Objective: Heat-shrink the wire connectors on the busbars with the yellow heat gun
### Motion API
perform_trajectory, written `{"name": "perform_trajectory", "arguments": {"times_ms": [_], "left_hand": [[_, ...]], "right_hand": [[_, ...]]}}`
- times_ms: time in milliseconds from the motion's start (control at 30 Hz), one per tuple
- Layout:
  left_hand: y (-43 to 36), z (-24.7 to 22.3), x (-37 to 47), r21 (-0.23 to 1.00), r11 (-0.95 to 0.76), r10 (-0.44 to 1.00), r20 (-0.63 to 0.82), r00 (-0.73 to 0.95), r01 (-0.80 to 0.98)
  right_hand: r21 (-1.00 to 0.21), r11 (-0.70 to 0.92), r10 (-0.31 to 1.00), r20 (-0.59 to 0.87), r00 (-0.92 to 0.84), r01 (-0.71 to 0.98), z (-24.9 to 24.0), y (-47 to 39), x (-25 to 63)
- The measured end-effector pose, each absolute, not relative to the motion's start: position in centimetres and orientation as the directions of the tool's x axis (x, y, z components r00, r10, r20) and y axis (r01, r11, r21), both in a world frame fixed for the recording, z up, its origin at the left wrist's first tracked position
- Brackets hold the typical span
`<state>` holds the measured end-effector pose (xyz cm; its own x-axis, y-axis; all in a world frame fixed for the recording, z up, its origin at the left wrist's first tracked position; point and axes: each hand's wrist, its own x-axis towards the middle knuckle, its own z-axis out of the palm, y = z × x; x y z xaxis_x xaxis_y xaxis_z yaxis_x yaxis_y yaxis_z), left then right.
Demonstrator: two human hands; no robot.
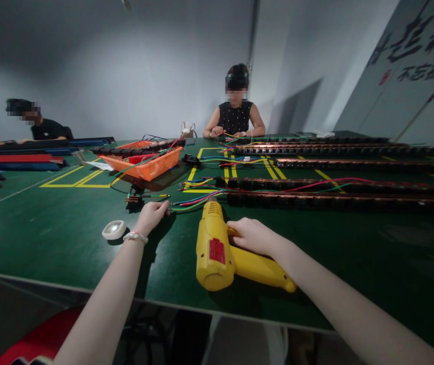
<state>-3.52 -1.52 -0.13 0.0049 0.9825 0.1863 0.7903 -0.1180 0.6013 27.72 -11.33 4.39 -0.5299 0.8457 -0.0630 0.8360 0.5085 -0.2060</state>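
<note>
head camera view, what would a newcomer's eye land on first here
Most likely the bright yellow heat gun, front and centre over the green table, with the right hand on its handle. Next, the left hand at the ends of coloured wires, left of the nozzle. Beyond that hand, the orange basket stands out.

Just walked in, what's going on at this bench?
The right hand grips a yellow heat gun, nozzle toward some coloured wires; can't tell if it's running. The left hand holds the wire ends. A white ring lies beside the left wrist. Across the table, another person sits with hands near a yellow wire.
</note>
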Motion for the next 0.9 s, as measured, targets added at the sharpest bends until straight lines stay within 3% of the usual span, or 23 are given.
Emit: {"name": "perform_trajectory", "arguments": {"times_ms": [633,900], "left_hand": [[-1.7,-0.1,-3.3,0.482,-0.131,0.979,0.202,0.035,0.866],[-1.8,0.0,-3.0,0.480,-0.142,0.973,0.228,0.033,0.866]], "right_hand": [[-0.191,0.421,0.893,-0.085,-0.443,0.886,4.7,-11.5,28.5],[-0.202,0.498,0.852,-0.066,-0.519,0.843,4.7,-12.0,24.7]]}}
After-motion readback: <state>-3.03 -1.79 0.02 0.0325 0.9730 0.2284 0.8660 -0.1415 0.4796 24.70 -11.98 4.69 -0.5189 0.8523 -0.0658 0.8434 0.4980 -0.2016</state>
